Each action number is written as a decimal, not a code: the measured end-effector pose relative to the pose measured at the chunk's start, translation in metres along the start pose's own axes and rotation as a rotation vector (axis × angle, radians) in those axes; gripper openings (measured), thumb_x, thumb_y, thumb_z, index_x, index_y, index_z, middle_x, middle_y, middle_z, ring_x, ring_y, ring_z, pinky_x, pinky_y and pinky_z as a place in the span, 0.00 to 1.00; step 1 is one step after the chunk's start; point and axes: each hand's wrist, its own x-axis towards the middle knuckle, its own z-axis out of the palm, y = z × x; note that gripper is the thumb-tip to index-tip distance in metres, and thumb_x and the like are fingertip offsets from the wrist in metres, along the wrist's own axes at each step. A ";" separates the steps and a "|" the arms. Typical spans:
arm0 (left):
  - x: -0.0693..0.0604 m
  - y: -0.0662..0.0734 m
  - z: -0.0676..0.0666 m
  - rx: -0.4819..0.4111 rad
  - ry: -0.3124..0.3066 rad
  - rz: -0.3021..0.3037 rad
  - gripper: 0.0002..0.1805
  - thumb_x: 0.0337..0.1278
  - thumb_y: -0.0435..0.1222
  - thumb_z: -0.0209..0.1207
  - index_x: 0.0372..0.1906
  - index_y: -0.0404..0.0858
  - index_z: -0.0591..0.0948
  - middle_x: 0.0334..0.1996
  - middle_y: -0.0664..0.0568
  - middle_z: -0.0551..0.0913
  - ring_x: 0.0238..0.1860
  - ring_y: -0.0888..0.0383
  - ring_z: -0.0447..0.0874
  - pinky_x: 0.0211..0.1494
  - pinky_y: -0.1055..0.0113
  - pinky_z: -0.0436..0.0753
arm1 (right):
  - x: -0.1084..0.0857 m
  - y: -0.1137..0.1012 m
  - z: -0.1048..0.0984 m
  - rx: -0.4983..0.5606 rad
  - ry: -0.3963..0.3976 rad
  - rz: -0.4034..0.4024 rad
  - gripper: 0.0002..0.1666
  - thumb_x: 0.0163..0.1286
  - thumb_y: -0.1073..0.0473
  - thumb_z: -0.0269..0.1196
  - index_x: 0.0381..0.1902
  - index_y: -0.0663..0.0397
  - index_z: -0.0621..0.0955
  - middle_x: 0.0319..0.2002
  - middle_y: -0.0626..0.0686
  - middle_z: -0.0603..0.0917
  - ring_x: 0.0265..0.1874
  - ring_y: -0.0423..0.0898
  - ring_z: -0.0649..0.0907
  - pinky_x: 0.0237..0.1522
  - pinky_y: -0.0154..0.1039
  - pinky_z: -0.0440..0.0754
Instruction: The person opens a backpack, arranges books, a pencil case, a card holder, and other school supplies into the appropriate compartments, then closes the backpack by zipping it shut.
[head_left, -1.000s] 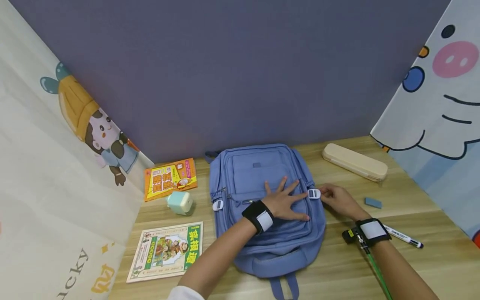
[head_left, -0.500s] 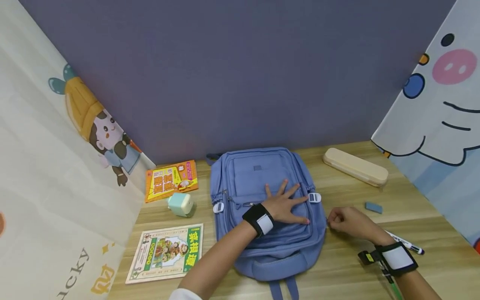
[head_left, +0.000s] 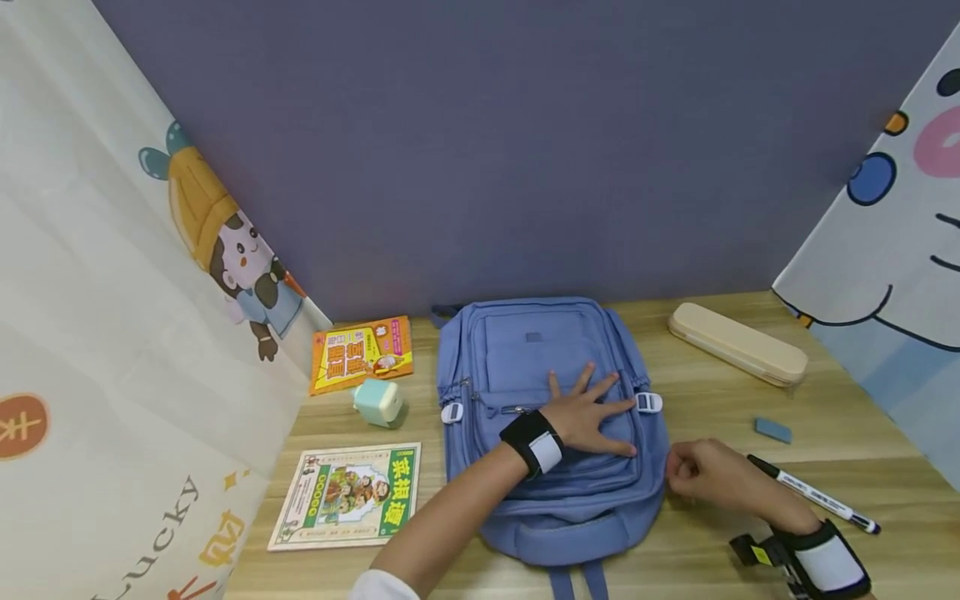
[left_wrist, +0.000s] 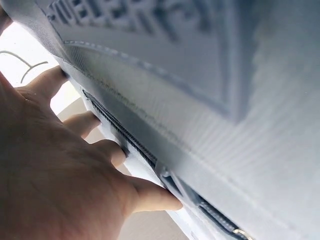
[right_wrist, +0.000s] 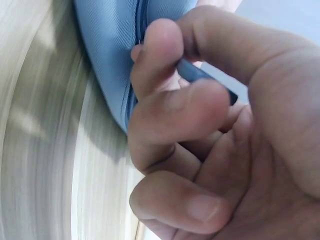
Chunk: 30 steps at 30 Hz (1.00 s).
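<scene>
A blue backpack point(head_left: 532, 358) lies on its back on the wooden table, front side up. Spread wide, the left hand point(head_left: 585, 417) rests on its front pocket. The left wrist view shows those straight fingers near a pocket zipper point(left_wrist: 125, 130). Low along the bag's right side, the right hand point(head_left: 712, 475) has its fingers curled. From the right wrist view, its thumb and index finger pinch a slim blue-grey zipper pull point(right_wrist: 194, 74), partly hidden by the fingers.
Left of the bag lie an orange book point(head_left: 360, 354), a mint pencil sharpener point(head_left: 378, 402) and a green-and-white book point(head_left: 348, 497). To its right are a cream pencil case point(head_left: 738, 343), a blue eraser point(head_left: 772, 430) and a marker point(head_left: 821, 497).
The right hand has moved down the backpack's right side, from beside the white buckle toward the bag's lower corner. The left hand stays spread on the bag. The head view has shifted slightly.
</scene>
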 end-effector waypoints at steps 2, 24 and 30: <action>0.001 0.000 0.001 -0.002 -0.008 -0.001 0.46 0.62 0.77 0.53 0.83 0.76 0.55 0.88 0.66 0.40 0.89 0.50 0.27 0.80 0.22 0.41 | -0.001 -0.001 0.001 0.043 -0.020 -0.003 0.05 0.67 0.67 0.66 0.33 0.54 0.82 0.21 0.39 0.81 0.21 0.30 0.77 0.22 0.32 0.74; -0.008 0.004 -0.008 0.045 0.025 0.039 0.41 0.70 0.72 0.51 0.83 0.67 0.61 0.88 0.60 0.49 0.89 0.49 0.39 0.81 0.25 0.51 | 0.015 -0.067 0.035 0.247 -0.224 -0.279 0.05 0.74 0.65 0.67 0.36 0.56 0.87 0.21 0.48 0.87 0.19 0.25 0.78 0.16 0.31 0.77; -0.054 0.002 -0.025 -0.013 0.149 0.276 0.20 0.81 0.49 0.56 0.67 0.48 0.83 0.63 0.58 0.84 0.65 0.64 0.82 0.69 0.66 0.81 | 0.017 -0.072 0.033 0.176 -0.225 -0.250 0.08 0.77 0.58 0.67 0.34 0.49 0.87 0.17 0.44 0.84 0.14 0.23 0.74 0.13 0.29 0.71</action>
